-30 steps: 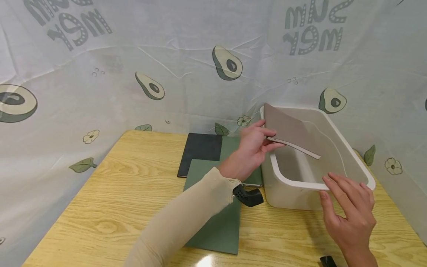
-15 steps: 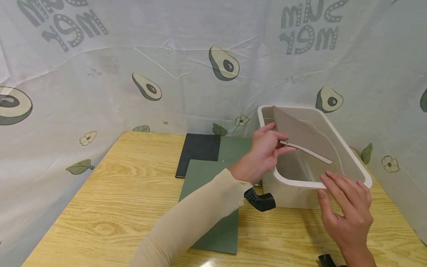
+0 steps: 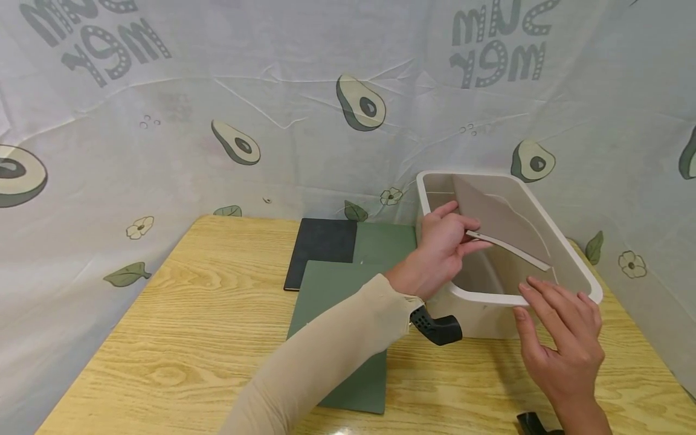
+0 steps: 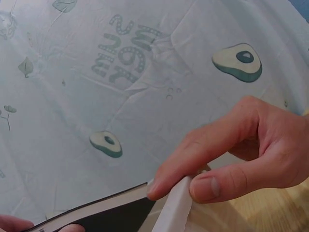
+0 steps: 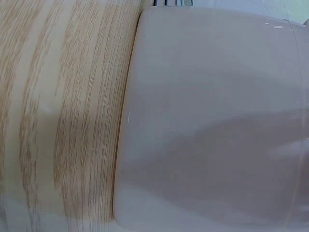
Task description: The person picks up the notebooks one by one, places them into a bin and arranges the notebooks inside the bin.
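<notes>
My left hand [image 3: 441, 244] pinches a thin taupe notebook [image 3: 502, 220] by its near left corner, thumb on one side and fingers on the other. The notebook slants inside the opening of a whitish plastic bin [image 3: 489, 298], its pale page edge facing me. My right hand [image 3: 568, 344] holds the bin's front rim near the right corner. In the left wrist view, its thumb and fingers [image 4: 205, 189] pinch that rim from both sides, right by the notebook's [image 4: 111, 217] end. The right wrist view is filled by the bin's outer wall [image 5: 193, 96]; the right hand is mostly out of it.
Left of the bin, a green notebook [image 3: 339, 296] lies on the wooden table [image 3: 206, 314], partly under my left sleeve [image 3: 326, 356]. Behind it lie a black notebook [image 3: 328, 241] and another green one [image 3: 386, 240]. An avocado-print curtain [image 3: 293, 139] hangs along the back.
My left hand has moved right and slightly down, carrying the taupe notebook further over and into the bin. The right hand stays on the rim.
</notes>
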Available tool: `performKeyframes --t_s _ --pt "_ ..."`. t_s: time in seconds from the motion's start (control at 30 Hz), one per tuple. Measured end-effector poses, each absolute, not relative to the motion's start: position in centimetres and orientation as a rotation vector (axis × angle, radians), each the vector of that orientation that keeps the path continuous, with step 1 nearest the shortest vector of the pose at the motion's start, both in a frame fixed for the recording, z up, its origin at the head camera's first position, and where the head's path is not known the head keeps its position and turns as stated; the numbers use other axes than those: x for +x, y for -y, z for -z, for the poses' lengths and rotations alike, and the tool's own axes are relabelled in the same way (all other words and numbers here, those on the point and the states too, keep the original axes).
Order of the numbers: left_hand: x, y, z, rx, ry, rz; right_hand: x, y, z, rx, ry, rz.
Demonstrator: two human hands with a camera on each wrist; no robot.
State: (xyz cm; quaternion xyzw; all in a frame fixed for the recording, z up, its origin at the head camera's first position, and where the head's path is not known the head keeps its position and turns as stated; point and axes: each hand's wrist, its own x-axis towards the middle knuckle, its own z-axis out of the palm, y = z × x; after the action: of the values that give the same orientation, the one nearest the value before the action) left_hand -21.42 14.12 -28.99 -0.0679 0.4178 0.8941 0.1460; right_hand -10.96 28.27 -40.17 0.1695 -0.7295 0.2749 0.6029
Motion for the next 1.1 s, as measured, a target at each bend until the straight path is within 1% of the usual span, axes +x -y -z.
performKeyframes --t_s 0.37,0.8,1.1 --pt "-21.5 -15.4 28.9 -0.228 -1.275 -2.560 -10.9 -28.5 40.4 0.391 1.702 -0.621" --pt "-21.5 -15.9 29.7 -0.162 -1.390 -2.470 -10.9 -28.4 40.4 0.395 1.699 -0.614" --pt "-21.6 -16.2 29.5 -0.294 -1.503 -2.363 -10.8 -28.7 40.6 0.389 1.720 -0.602"
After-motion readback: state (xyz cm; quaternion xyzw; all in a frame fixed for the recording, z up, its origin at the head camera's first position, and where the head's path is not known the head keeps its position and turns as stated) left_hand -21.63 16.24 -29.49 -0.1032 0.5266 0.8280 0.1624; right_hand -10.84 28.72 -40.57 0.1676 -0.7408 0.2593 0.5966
